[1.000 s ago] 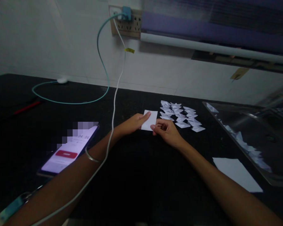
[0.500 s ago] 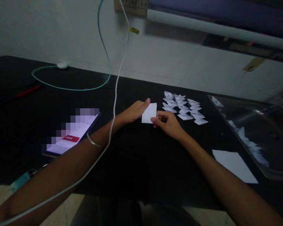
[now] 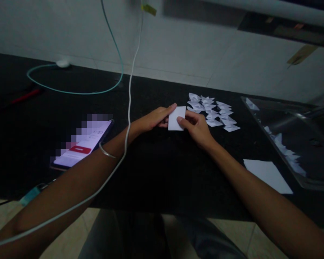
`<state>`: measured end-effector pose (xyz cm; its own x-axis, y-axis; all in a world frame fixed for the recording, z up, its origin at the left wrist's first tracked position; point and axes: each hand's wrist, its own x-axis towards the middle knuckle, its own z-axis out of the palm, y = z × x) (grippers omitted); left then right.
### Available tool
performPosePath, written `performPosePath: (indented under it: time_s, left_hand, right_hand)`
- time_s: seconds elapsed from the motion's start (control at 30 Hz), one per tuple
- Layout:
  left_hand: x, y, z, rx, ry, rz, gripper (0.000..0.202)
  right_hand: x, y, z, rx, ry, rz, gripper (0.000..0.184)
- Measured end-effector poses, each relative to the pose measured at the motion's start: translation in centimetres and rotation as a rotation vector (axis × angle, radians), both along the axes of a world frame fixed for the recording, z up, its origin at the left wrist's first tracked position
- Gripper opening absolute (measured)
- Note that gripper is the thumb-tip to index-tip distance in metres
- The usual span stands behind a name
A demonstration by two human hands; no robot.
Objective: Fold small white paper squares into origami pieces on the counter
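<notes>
A small white piece of paper (image 3: 175,121) is held up between my two hands over the dark counter. My left hand (image 3: 159,117) pinches its left side, thumb along the top left corner. On the right edge, my right hand (image 3: 197,125) grips it with the thumb in front and the fingers behind. Several folded white paper boats (image 3: 212,111) stand in rows just beyond and to the right of my right hand. A stack of flat white paper (image 3: 267,176) lies to the right, beside my right forearm.
A phone (image 3: 81,149) with a lit screen lies left of my left forearm. The white cable (image 3: 129,97) hangs across that forearm. A sink (image 3: 307,151) is at the right, with more folded papers (image 3: 284,154) along its edge. Red-handled pliers (image 3: 27,96) lie far left.
My right hand has shifted its hold higher on the paper's right edge, its thumb now resting on the front. The whole view has tilted downward slightly. Both hands keep hold of the paper.
</notes>
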<state>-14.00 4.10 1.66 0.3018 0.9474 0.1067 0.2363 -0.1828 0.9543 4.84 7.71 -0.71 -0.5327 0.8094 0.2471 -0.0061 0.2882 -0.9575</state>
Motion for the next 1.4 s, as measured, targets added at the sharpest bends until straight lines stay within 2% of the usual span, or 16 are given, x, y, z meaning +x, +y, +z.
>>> performPosePath:
  time_s: [0.13, 0.33, 0.4, 0.57, 0.73, 0.87, 1.0, 1.17, 1.27, 1.4]
  left_hand:
    - [-0.4, 0.2, -0.1, -0.001, -0.004, -0.085, 0.037]
    - [-0.6, 0.2, -0.2, -0.001, -0.041, -0.098, 0.036]
    - [-0.5, 0.2, -0.1, -0.012, -0.066, -0.086, 0.041]
    - [-0.1, 0.7, -0.4, -0.08, -0.09, -0.017, 0.072]
    - [-0.1, 1.3, -1.3, -0.012, 0.061, -0.086, 0.083]
    - [0.0, 0.9, -0.8, 0.027, 0.151, -0.138, 0.079]
    - [0.2, 0.4, -0.3, 0.017, 0.146, -0.169, 0.075]
    - [0.0, 0.6, -0.8, 0.019, 0.145, -0.205, 0.068]
    - [-0.1, 0.6, -1.0, 0.037, 0.14, -0.179, 0.059]
    - [-0.1, 0.2, -0.6, 0.022, 0.152, -0.12, 0.059]
  right_hand:
    - [0.0, 0.2, -0.1, -0.029, 0.033, -0.086, 0.026]
    - [0.0, 0.3, -0.1, -0.071, 0.071, -0.088, 0.022]
    - [0.0, 0.3, 0.0, -0.092, 0.104, -0.102, 0.022]
    - [0.1, 0.3, 0.0, -0.129, 0.141, -0.139, 0.017]
    - [0.2, 0.3, -0.2, -0.058, 0.149, -0.07, 0.019]
    - [0.2, 0.2, 0.0, -0.019, 0.122, -0.04, 0.02]
    - [0.2, 0.1, 0.0, -0.009, 0.107, -0.01, 0.021]
    - [0.0, 0.0, 0.3, -0.003, 0.089, -0.037, 0.017]
    - [0.1, 0.0, 0.5, -0.015, 0.092, -0.034, 0.018]
    - [0.2, 0.4, 0.2, -0.096, 0.075, -0.046, 0.015]
